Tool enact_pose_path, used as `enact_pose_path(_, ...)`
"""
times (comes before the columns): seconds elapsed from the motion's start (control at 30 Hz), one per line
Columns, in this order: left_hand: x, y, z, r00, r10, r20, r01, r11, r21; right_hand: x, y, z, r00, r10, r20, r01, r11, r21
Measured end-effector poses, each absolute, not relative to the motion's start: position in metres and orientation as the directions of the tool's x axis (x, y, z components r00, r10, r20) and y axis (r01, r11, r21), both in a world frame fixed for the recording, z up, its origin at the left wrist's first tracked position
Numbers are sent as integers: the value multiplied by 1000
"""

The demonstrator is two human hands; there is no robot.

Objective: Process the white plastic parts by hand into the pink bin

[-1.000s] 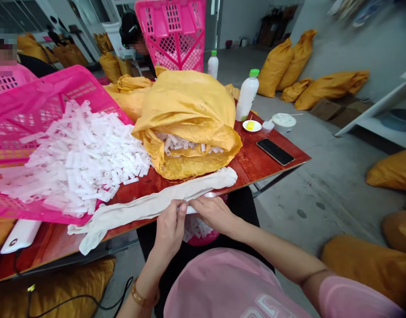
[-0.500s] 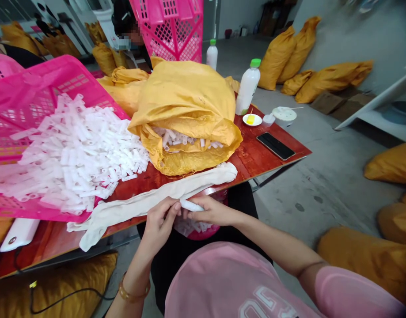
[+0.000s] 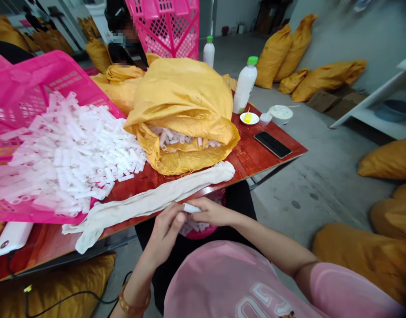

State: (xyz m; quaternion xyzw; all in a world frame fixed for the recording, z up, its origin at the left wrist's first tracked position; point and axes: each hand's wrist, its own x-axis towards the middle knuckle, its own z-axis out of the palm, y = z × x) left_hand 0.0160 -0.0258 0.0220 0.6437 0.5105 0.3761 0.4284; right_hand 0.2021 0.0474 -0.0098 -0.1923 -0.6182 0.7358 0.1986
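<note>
A short white plastic tube [image 3: 191, 208] is gripped in my right hand [image 3: 213, 213], with its open end pointing left. My left hand [image 3: 168, 226] is closed close beside that end, thumb against curled fingers; whatever it pinches, if anything, is hidden. Beneath both hands, on my lap, is a pink container [image 3: 203, 234] with more white tubes in it, partly covered by the hands. A long white cloth [image 3: 146, 202] lies along the table edge just beyond my fingers.
Many white tubes [image 3: 80, 150] spill from a tipped pink basket [image 3: 65, 66] at left. An open yellow sack [image 3: 186, 92] of tubes stands mid-table. Bottles, a phone [image 3: 272, 144] and a small dish [image 3: 252, 120] sit right on the red table [image 3: 245, 152]. Another person [image 3: 123, 35] is behind.
My left thumb has come down off the tube's left end, and that end now shows. The tube stays in my right hand. The whole view has shifted slightly.
</note>
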Motion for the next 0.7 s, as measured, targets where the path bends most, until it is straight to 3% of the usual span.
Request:
enact_pose_path(0.1, -3, -11, 5, 314, 946, -74, 422, -69, 904, 209, 49, -39, -812, 581, -43, 188, 190, -964)
enact_pose_path(0.17, -30, 12, -7, 188, 979, -75, 551, -42, 833, 217, 49, -60, -778, 620, -99, 346, 292, -892)
enact_pose_path(0.2, -48, 26, -13, 20, 1000, 9, 647, -20, 762, 222, 50, -67, -757, 644, -106, 391, 317, -864)
enact_pose_path(0.3, -104, 68, -22, -283, 939, 193, 750, 91, 656, 240, 60, -68, -749, 656, -91, 413, 356, -838)
enact_pose_path(0.43, -154, 100, -32, -376, 889, 261, 776, 149, 613, 252, 104, -25, -878, 459, -133, 314, 344, -885)
enact_pose_path(0.47, -159, 103, -36, -371, 891, 260, 778, 145, 612, 248, 121, -13, -878, 463, -122, 309, 355, -882)
enact_pose_path(0.53, -162, 104, -42, -345, 903, 255, 779, 124, 615, 233, 159, 6, -784, 620, -26, 416, 494, -764)
enact_pose_path(0.6, -158, 100, -46, -325, 909, 259, 778, 102, 620, 207, 197, 14, -661, 739, 133, 622, 638, -454)
enact_pose_path(0.7, -143, 83, -42, -319, 914, 250, 759, 89, 645, 161, 242, 12, -689, 698, 195, 640, 712, -288)
